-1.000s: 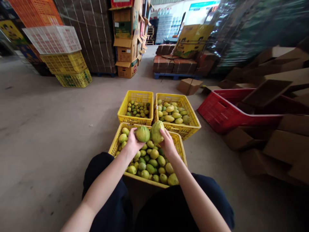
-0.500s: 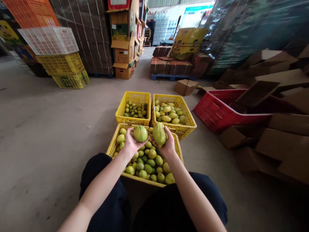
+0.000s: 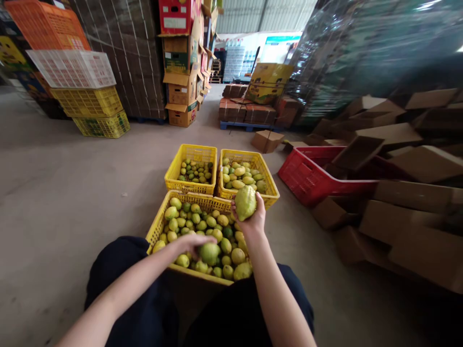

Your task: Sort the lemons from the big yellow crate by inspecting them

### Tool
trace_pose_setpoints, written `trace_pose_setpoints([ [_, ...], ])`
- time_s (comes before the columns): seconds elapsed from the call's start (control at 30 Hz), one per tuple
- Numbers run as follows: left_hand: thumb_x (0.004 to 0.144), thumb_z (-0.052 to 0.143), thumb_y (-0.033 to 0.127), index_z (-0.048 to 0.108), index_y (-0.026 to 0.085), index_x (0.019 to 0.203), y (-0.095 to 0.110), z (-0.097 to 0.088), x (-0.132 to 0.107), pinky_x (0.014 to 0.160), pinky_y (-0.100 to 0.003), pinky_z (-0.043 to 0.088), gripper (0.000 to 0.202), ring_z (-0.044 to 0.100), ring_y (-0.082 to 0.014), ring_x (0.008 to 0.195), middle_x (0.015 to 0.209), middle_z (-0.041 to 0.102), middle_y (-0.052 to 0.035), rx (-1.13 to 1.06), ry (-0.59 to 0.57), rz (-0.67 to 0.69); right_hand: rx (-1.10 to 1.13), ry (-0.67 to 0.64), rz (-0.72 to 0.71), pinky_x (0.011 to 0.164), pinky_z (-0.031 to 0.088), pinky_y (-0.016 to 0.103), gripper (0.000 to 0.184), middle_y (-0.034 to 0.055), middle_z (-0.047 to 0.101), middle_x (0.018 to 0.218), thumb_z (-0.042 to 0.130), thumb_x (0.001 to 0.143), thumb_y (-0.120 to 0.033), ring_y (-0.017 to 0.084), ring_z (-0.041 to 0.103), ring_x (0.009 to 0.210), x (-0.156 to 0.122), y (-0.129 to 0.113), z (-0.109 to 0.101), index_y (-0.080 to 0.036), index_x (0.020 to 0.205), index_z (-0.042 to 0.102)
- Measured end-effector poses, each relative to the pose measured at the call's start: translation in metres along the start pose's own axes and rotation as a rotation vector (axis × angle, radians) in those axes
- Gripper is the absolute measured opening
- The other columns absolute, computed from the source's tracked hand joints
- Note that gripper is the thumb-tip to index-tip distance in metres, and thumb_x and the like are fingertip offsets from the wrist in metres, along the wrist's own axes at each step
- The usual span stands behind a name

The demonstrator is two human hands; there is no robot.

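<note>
My right hand (image 3: 252, 219) is wrapped round a large, bumpy yellow-green lemon (image 3: 245, 203), held up above the right rim of the near yellow crate (image 3: 155, 226). Low over the heap in that crate is my left hand (image 3: 197, 242), palm down and smeared by motion. Its fingers curl over a rounder green lemon (image 3: 209, 253), which is just above or touching the other fruit; I cannot tell which. Lemons from green to yellow, in several sizes, fill the near crate.
Beyond the near crate stand a left yellow crate (image 3: 173, 179) with small green fruit and a right yellow crate (image 3: 269, 185) with larger yellow ones. A red crate (image 3: 307, 180) and loose cardboard boxes (image 3: 405, 217) lie to the right. Stacked crates (image 3: 90, 103) stand far left.
My left hand has come down and back from the far rim into the near crate with the green lemon. My right hand still holds its lemon up. The view has tilted up slightly.
</note>
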State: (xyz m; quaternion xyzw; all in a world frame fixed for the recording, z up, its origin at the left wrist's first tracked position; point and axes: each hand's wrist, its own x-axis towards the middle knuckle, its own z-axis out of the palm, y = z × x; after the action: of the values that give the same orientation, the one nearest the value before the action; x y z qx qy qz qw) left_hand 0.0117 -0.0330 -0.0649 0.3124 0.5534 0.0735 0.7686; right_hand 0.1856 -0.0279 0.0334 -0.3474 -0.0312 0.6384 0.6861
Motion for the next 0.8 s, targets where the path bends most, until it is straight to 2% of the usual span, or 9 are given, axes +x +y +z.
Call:
trace_pose_setpoints([
  [0.03,0.087,0.062,0.027,0.062,0.010,0.111,0.020,-0.011,-0.005,0.046,-0.031,0.055,0.029,0.071,-0.0277,0.064,0.071,0.068,-0.0075,-0.211,0.033,0.153,-0.002,-0.008,-0.007,0.042,0.052,0.023,0.038,0.0082,0.071,0.067,0.043,0.090,-0.048,0.017,0.064,0.052,0.000,0.001,0.000,-0.017,0.089,0.065],
  [0.07,0.092,0.055,0.032,0.059,0.012,0.117,0.041,-0.024,-0.011,0.051,-0.027,0.057,0.032,0.072,-0.0232,0.068,0.079,0.070,-0.0075,-0.301,0.045,0.259,-0.003,-0.018,-0.011,0.042,0.052,0.023,0.038,0.0079,0.070,0.067,0.044,0.090,-0.048,0.017,0.064,0.052,-0.001,0.001,-0.001,-0.017,0.089,0.065],
  [0.13,0.098,0.041,0.038,0.052,0.012,0.127,0.076,-0.049,-0.023,0.061,-0.022,0.058,0.041,0.072,-0.0176,0.077,0.092,0.071,-0.0102,-0.413,0.090,0.385,-0.005,-0.032,-0.009,0.043,0.052,0.023,0.036,0.0071,0.070,0.068,0.045,0.089,-0.049,0.017,0.064,0.053,0.000,0.002,-0.003,-0.018,0.090,0.065],
  [0.2,0.099,0.034,0.040,0.047,0.004,0.131,0.094,-0.064,-0.033,0.064,-0.024,0.058,0.050,0.073,-0.0188,0.076,0.095,0.070,-0.0166,-0.576,0.152,0.469,-0.014,-0.026,0.011,0.043,0.052,0.023,0.036,0.0069,0.071,0.069,0.045,0.089,-0.048,0.017,0.064,0.053,0.001,0.003,-0.004,-0.019,0.090,0.066],
  [0.27,0.099,0.032,0.035,0.050,0.001,0.130,0.093,-0.064,-0.038,0.064,-0.025,0.058,0.049,0.072,-0.0184,0.071,0.092,0.070,-0.0171,-0.599,0.129,0.484,-0.035,-0.005,0.035,0.043,0.052,0.024,0.036,0.0074,0.072,0.070,0.044,0.090,-0.048,0.017,0.064,0.054,0.002,0.005,-0.005,-0.019,0.090,0.066],
  [0.43,0.096,0.036,0.030,0.065,0.004,0.118,0.070,-0.038,-0.042,0.070,-0.031,0.057,0.044,0.072,-0.0206,0.073,0.095,0.074,-0.0165,-0.271,-0.171,0.327,-0.104,0.048,0.073,0.045,0.053,0.026,0.032,0.0056,0.072,0.069,0.046,0.090,-0.045,0.017,0.065,0.053,0.002,0.012,-0.003,-0.019,0.092,0.066],
  [0.53,0.094,0.041,0.031,0.072,0.009,0.106,0.067,-0.035,-0.049,0.073,-0.031,0.057,0.040,0.072,-0.0193,0.075,0.104,0.075,-0.0149,-0.178,-0.154,0.377,-0.179,0.060,0.145,0.044,0.053,0.026,0.030,0.0047,0.071,0.065,0.047,0.092,-0.043,0.017,0.064,0.051,0.001,0.022,0.000,-0.018,0.088,0.065],
  [0.63,0.093,0.043,0.031,0.074,0.012,0.094,0.070,-0.045,-0.061,0.073,-0.029,0.057,0.036,0.072,-0.0174,0.076,0.104,0.075,-0.0122,-0.206,-0.108,0.464,-0.287,0.065,0.210,0.046,0.053,0.025,0.024,0.0035,0.070,0.064,0.051,0.092,-0.037,0.017,0.065,0.053,0.003,0.042,0.002,-0.018,0.086,0.064],
  [0.8,0.092,0.046,0.027,0.072,0.012,0.092,0.073,-0.059,-0.082,0.067,-0.025,0.057,0.031,0.071,-0.0154,0.073,0.098,0.076,-0.0114,-0.337,-0.026,0.594,-0.560,0.068,0.458,0.049,0.055,0.026,0.023,0.0037,0.071,0.072,0.061,0.088,-0.041,0.019,0.069,0.063,0.006,0.105,-0.020,-0.019,0.093,0.063],
])
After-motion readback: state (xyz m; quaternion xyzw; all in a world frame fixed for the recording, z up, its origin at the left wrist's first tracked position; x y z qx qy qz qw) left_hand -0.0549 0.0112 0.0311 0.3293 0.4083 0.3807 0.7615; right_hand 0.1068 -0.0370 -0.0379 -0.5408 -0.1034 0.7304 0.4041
